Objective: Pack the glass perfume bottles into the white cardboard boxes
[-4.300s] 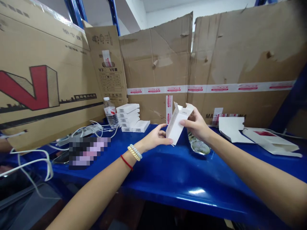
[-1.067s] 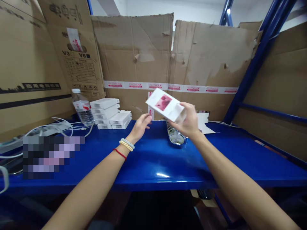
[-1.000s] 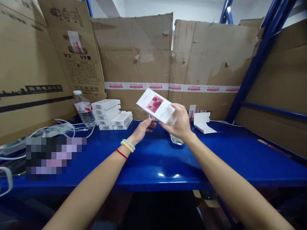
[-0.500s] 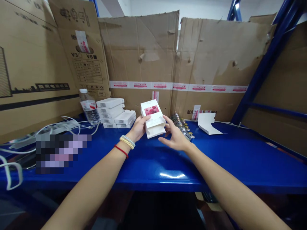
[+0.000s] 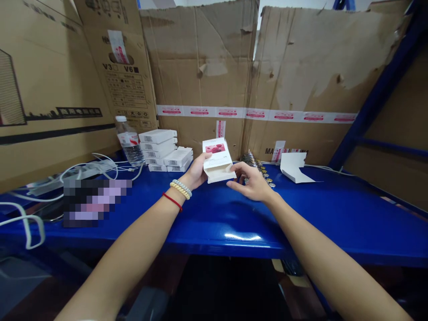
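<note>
At twelve o'clock, our left hand pinches the open white carton; our right hand's fingers curl, slightly spread, at its flap.

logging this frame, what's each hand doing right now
Left hand: closed on the white box.
Right hand: partly open, fingers at the box's open end.

White box, end open, tilted

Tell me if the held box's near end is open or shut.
Open: the white box, held in the left hand, shows its inside at the near end.
</note>
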`<move>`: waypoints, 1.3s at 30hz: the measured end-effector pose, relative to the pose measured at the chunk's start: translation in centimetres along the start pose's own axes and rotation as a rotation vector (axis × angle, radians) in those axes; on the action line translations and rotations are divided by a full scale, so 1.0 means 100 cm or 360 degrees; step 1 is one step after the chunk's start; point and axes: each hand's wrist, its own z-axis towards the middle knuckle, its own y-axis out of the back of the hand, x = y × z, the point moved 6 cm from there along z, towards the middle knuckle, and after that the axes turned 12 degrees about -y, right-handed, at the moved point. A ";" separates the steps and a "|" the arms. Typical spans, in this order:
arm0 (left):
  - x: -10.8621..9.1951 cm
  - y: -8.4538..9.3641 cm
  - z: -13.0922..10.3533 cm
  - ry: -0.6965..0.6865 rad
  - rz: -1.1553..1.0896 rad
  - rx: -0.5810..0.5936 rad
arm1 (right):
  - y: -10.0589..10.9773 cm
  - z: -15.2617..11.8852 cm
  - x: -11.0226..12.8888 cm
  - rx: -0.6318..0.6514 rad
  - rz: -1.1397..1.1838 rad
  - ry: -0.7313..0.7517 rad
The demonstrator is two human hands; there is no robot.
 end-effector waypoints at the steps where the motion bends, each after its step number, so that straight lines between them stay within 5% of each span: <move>1: 0.000 0.000 -0.001 0.0026 0.0026 0.0001 | 0.001 0.000 0.001 -0.0018 -0.0020 0.0023; 6: -0.001 -0.001 -0.002 0.0087 0.0086 0.0062 | 0.008 0.000 0.005 -0.0174 -0.0080 0.0098; 16: -0.001 0.000 -0.004 0.0175 0.0237 0.0006 | 0.006 -0.001 0.009 -0.0178 -0.0121 0.0210; 21: -0.006 0.003 0.001 -0.0132 0.0359 -0.0024 | 0.011 0.000 0.008 -0.0278 -0.0172 0.0195; 30: -0.015 0.011 -0.003 -0.0317 0.0498 0.0648 | 0.018 0.000 0.010 -0.0362 -0.0109 0.0146; 39: -0.012 0.009 -0.003 -0.0437 0.0608 0.0650 | 0.018 -0.002 0.014 -0.0288 -0.0037 0.0119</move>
